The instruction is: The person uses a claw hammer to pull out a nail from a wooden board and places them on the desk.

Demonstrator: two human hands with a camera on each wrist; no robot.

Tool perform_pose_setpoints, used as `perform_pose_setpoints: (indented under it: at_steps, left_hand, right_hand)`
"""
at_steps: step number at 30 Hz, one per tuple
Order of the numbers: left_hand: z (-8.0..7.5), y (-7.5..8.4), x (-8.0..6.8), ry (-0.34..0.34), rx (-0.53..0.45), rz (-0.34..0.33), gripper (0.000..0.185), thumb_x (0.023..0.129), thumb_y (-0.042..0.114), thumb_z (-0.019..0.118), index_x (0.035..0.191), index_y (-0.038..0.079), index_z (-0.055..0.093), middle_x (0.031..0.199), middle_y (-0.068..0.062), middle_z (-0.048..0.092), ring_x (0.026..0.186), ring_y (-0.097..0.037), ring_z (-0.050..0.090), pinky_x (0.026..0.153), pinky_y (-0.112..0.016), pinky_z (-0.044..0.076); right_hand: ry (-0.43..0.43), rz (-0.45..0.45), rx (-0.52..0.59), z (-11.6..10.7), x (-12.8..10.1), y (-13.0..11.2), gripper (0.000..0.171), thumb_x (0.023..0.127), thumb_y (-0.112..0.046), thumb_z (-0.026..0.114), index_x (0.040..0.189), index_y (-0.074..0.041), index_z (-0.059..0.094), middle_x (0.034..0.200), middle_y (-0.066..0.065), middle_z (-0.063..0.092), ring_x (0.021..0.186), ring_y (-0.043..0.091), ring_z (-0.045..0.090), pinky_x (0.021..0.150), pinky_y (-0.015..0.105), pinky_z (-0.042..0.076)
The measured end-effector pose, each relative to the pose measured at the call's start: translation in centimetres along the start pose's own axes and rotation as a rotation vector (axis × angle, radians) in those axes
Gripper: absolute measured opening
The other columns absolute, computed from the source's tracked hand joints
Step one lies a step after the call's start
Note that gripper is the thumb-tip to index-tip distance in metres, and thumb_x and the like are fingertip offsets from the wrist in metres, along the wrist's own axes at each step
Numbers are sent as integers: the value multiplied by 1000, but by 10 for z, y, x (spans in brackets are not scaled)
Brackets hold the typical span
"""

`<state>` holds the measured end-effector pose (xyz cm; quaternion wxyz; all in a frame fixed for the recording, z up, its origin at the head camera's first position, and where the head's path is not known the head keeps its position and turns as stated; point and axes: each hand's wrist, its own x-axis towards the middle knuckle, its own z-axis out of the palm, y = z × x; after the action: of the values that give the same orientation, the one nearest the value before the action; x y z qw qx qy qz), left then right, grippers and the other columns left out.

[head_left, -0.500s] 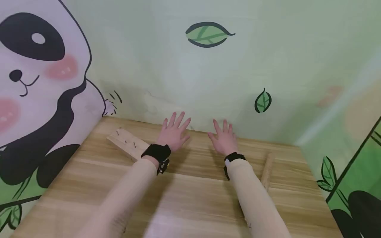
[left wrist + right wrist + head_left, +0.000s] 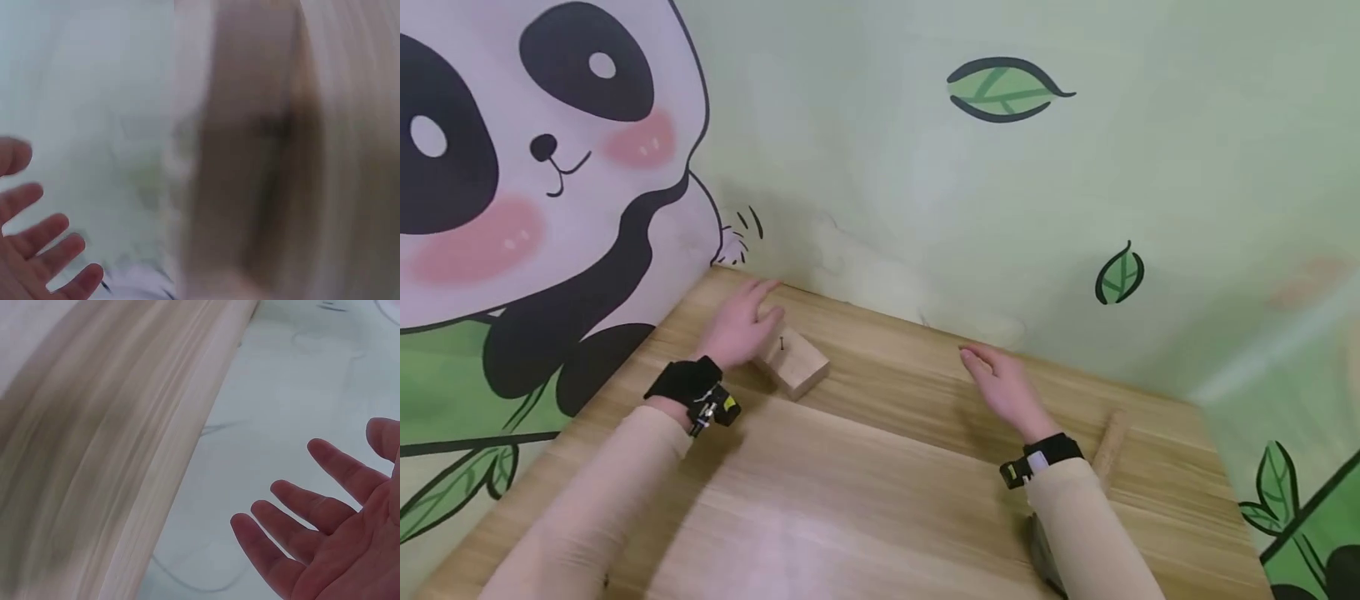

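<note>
A pale wooden block (image 2: 795, 368) with a small nail (image 2: 782, 342) standing in its top lies on the wooden table (image 2: 880, 492) near the back left corner. My left hand (image 2: 739, 323) lies over the block's far end with its fingers loosely extended and covers that part. In the blurred left wrist view the left hand's fingers (image 2: 44, 250) are spread and hold nothing. My right hand (image 2: 1003, 385) hovers flat over the table's back middle, apart from the block. The right wrist view shows the right hand's fingers (image 2: 312, 531) straight and the palm bare.
A wooden handle (image 2: 1111, 448) lies on the table at the right, behind my right forearm; a dark shape (image 2: 1043, 546) shows under that sleeve. Walls painted with a panda (image 2: 512, 167) and leaves close in the table at the back and left.
My left hand has moved left onto the wooden block, covering most of it. The right hand has stayed over the back middle of the table. The head view has swung left.
</note>
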<state>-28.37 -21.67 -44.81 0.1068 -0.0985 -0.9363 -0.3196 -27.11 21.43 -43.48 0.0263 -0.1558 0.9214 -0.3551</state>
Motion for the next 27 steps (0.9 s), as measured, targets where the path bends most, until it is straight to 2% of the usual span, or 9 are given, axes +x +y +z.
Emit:
perform_pose_setpoints:
  at_steps: [3, 5, 9, 11, 14, 18, 24, 27]
  left_hand:
    - [-8, -33, -6, 104, -91, -127, 53, 112, 24, 50, 157, -4, 45, 158, -31, 45, 147, -49, 41, 119, -64, 33]
    - [-11, -50, -12, 140, -142, -206, 53, 112, 21, 48, 156, -8, 44, 156, -34, 45, 145, -51, 42, 119, -64, 33]
    - [-10, -75, -19, 154, -201, -338, 52, 113, 19, 47, 154, -12, 43, 150, -38, 49, 137, -54, 49, 114, -63, 39]
    - [-7, -83, -21, 149, -222, -382, 53, 113, 20, 47, 154, -12, 43, 148, -39, 51, 136, -53, 50, 114, -63, 40]
    - [-2, -90, -18, 128, -226, -405, 53, 113, 22, 47, 154, -12, 44, 147, -38, 52, 138, -52, 51, 114, -61, 41]
    - [2, -92, -14, 74, -201, -373, 57, 113, 28, 48, 153, -12, 46, 148, -37, 53, 138, -52, 51, 115, -60, 41]
    - [3, -87, -8, -80, -186, -319, 71, 113, 34, 53, 160, -14, 30, 147, -41, 49, 132, -52, 53, 117, -60, 36]
    - [9, -85, -5, -115, -156, -310, 75, 111, 33, 56, 160, -16, 26, 149, -43, 46, 133, -52, 51, 119, -60, 33]
  right_hand:
    - [17, -25, 27, 0, -9, 0, 53, 117, -39, 45, 152, -2, 58, 156, 21, 54, 147, 41, 47, 118, 59, 39]
    - [23, -30, 48, 0, -13, 0, 52, 116, -39, 47, 152, -3, 58, 157, 21, 53, 146, 41, 48, 117, 60, 40]
    - [37, -6, 85, -1, -19, 5, 50, 116, -37, 49, 151, -4, 59, 156, 21, 55, 145, 41, 50, 115, 60, 43]
    - [35, 4, 93, -2, -20, 9, 48, 115, -36, 51, 151, -4, 60, 154, 21, 57, 143, 40, 52, 114, 59, 44]
    - [31, -5, 67, -5, -25, 15, 47, 115, -34, 51, 150, -4, 60, 148, 22, 61, 137, 41, 57, 111, 60, 46]
    - [30, -8, 37, -6, -29, 18, 45, 115, -33, 53, 149, -6, 62, 143, 20, 66, 129, 40, 63, 106, 61, 49]
    - [33, -18, 37, -3, -30, 15, 41, 114, -28, 56, 145, -4, 65, 144, 19, 66, 125, 39, 66, 103, 59, 52]
    - [33, -24, 43, -2, -32, 14, 40, 113, -26, 57, 144, -3, 66, 144, 18, 66, 126, 39, 65, 104, 58, 52]
